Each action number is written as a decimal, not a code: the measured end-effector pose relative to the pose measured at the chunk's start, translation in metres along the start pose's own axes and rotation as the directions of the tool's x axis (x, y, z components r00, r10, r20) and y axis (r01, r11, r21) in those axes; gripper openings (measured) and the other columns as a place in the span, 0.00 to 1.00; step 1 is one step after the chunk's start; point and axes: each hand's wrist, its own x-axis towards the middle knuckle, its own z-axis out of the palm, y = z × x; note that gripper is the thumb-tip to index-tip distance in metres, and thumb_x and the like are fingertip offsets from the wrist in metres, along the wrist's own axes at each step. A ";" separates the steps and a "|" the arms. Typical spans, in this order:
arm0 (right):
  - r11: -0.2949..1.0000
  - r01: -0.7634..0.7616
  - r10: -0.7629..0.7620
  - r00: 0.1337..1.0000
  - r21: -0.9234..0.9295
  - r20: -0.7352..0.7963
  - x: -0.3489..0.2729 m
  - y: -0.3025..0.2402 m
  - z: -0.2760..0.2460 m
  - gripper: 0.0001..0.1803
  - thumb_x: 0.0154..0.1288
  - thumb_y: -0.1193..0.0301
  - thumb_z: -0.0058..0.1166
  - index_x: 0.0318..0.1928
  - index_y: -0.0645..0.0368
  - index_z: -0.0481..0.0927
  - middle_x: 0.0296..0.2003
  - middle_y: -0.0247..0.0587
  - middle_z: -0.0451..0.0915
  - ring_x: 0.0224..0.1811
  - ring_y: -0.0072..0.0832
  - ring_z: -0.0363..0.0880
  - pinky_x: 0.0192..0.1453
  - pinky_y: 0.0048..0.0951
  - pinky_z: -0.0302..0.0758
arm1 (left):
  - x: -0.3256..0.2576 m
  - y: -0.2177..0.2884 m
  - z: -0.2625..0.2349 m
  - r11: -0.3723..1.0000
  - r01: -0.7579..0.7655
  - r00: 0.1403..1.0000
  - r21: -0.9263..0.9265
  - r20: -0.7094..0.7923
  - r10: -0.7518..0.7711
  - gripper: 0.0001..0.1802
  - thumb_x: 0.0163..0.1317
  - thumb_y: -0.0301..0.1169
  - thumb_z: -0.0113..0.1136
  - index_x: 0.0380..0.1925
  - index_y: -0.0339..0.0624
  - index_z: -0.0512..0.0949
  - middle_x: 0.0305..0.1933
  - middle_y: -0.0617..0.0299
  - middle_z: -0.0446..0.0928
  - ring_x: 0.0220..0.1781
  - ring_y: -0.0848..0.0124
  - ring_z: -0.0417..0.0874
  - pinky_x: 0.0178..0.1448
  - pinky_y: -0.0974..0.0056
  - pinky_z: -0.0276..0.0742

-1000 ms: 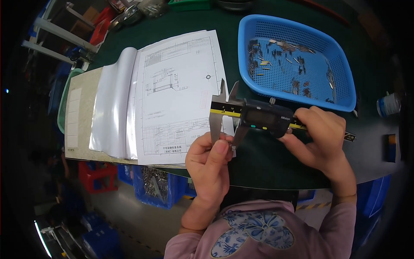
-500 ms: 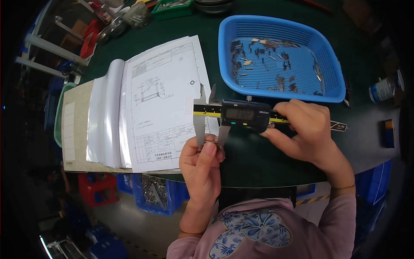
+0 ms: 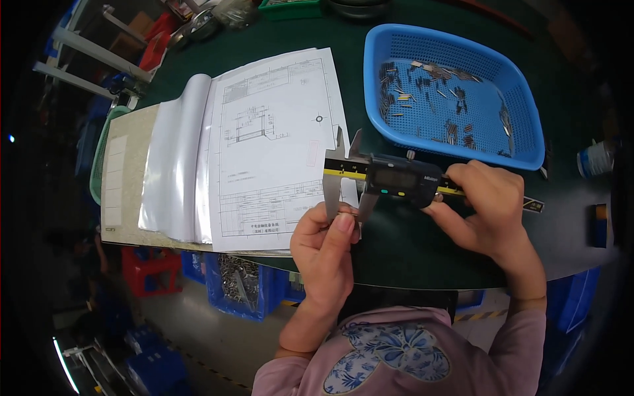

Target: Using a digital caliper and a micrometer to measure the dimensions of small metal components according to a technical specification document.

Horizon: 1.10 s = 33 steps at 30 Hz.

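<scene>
My right hand (image 3: 485, 208) grips the beam of a digital caliper (image 3: 396, 179), thumb near its small roller. The caliper lies level across the view, its long jaws pointing toward me. Between those jaws my left hand (image 3: 327, 247) pinches a small metal pin (image 3: 348, 213), mostly covered by the fingertips. The jaws stand on either side of the pin; whether both touch it I cannot tell. Beneath the caliper's left end lies a printed drawing sheet (image 3: 277, 158) in an opened folder. Beyond the caliper is a blue plastic basket (image 3: 456, 153) holding several similar pins (image 3: 452, 132).
The dark green tabletop (image 3: 422, 257) ends in a curved edge close to my body. Below it stand a blue bin of metal parts (image 3: 238, 284) and a red stool (image 3: 150, 272). A green tray (image 3: 290, 8) sits at the back, and a white container (image 3: 596, 158) at the right.
The whole view has shifted, so the table things appear further right. Both hands keep hold of the caliper and the pin, with the jaws still around it.
</scene>
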 end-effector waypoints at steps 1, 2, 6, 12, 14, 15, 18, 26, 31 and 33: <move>1.000 -0.006 0.006 1.000 -0.004 0.002 0.000 0.001 0.000 0.16 0.40 0.63 0.63 0.26 0.60 0.73 0.16 0.36 0.69 0.13 0.29 0.68 0.17 0.24 0.62 | 0.000 0.000 -0.001 1.000 0.004 1.000 0.008 0.012 -0.004 0.07 0.55 0.23 0.54 0.34 0.34 0.72 0.31 0.60 0.73 0.27 0.78 0.68 0.32 0.75 0.65; 1.000 -0.004 0.004 1.000 0.009 -0.010 0.000 0.002 0.000 0.16 0.40 0.63 0.63 0.25 0.60 0.73 0.15 0.36 0.69 0.13 0.29 0.68 0.17 0.24 0.62 | 0.001 -0.001 -0.001 1.000 0.009 1.000 0.015 0.026 -0.009 0.07 0.55 0.24 0.54 0.34 0.34 0.71 0.31 0.60 0.73 0.27 0.77 0.68 0.32 0.74 0.65; 0.999 -0.002 0.003 1.000 0.035 -0.029 0.000 0.006 0.001 0.16 0.40 0.64 0.63 0.24 0.60 0.73 0.15 0.36 0.69 0.14 0.29 0.69 0.17 0.24 0.63 | 0.003 -0.002 -0.003 0.999 0.038 0.998 -0.006 0.051 -0.037 0.08 0.55 0.24 0.54 0.35 0.34 0.71 0.32 0.60 0.73 0.27 0.77 0.69 0.32 0.73 0.66; 0.999 -0.042 0.042 0.999 0.030 0.015 -0.001 0.003 0.002 0.16 0.40 0.63 0.63 0.25 0.60 0.73 0.16 0.37 0.71 0.15 0.29 0.71 0.18 0.24 0.64 | 0.002 0.001 -0.003 0.998 0.044 0.997 -0.038 0.062 -0.041 0.08 0.55 0.24 0.53 0.36 0.35 0.70 0.34 0.61 0.72 0.29 0.76 0.70 0.34 0.73 0.67; 0.998 -0.047 0.047 0.999 0.034 0.011 -0.001 0.001 0.002 0.16 0.39 0.64 0.63 0.25 0.60 0.73 0.17 0.37 0.72 0.15 0.30 0.71 0.18 0.24 0.65 | 0.002 -0.001 -0.006 0.995 0.093 0.994 -0.044 0.056 -0.090 0.08 0.56 0.25 0.53 0.35 0.35 0.69 0.34 0.61 0.72 0.29 0.76 0.70 0.34 0.73 0.67; 0.998 -0.061 0.061 0.998 0.030 0.013 0.000 0.000 0.003 0.16 0.39 0.64 0.63 0.25 0.61 0.73 0.17 0.38 0.72 0.15 0.30 0.71 0.18 0.24 0.65 | 0.002 0.000 -0.006 0.995 0.095 0.993 -0.040 0.070 -0.092 0.07 0.56 0.25 0.53 0.35 0.35 0.69 0.34 0.61 0.72 0.28 0.77 0.70 0.33 0.74 0.67; 0.995 -0.065 0.065 0.998 0.072 -0.004 -0.002 -0.001 0.005 0.16 0.38 0.65 0.63 0.26 0.61 0.73 0.18 0.39 0.73 0.16 0.30 0.72 0.19 0.25 0.65 | 0.000 0.004 -0.003 0.995 0.092 0.994 -0.044 0.065 -0.090 0.07 0.56 0.25 0.53 0.35 0.35 0.69 0.33 0.61 0.72 0.28 0.78 0.70 0.33 0.74 0.67; 0.987 -0.101 0.090 0.992 0.128 0.090 0.006 -0.011 0.006 0.17 0.39 0.67 0.62 0.28 0.63 0.72 0.16 0.37 0.69 0.13 0.25 0.66 0.17 0.22 0.61 | 0.001 0.018 -0.011 0.987 0.039 0.989 0.156 0.132 -0.060 0.07 0.56 0.28 0.53 0.31 0.38 0.67 0.32 0.63 0.67 0.24 0.81 0.62 0.26 0.75 0.59; 0.988 -0.077 0.064 0.993 0.131 0.097 0.021 -0.019 0.009 0.17 0.39 0.67 0.62 0.29 0.64 0.73 0.16 0.36 0.69 0.13 0.25 0.65 0.16 0.22 0.59 | 0.004 0.031 -0.015 0.987 0.132 0.986 0.092 0.094 -0.141 0.07 0.56 0.29 0.52 0.31 0.38 0.67 0.30 0.64 0.65 0.23 0.82 0.59 0.25 0.75 0.58; 0.992 -0.044 0.032 0.995 0.122 0.097 0.024 -0.019 0.008 0.17 0.39 0.67 0.62 0.29 0.64 0.73 0.16 0.36 0.69 0.13 0.24 0.65 0.16 0.22 0.59 | 0.004 0.030 -0.013 0.989 0.140 0.987 0.042 0.079 -0.143 0.08 0.56 0.29 0.52 0.31 0.38 0.66 0.30 0.64 0.65 0.23 0.82 0.59 0.25 0.75 0.58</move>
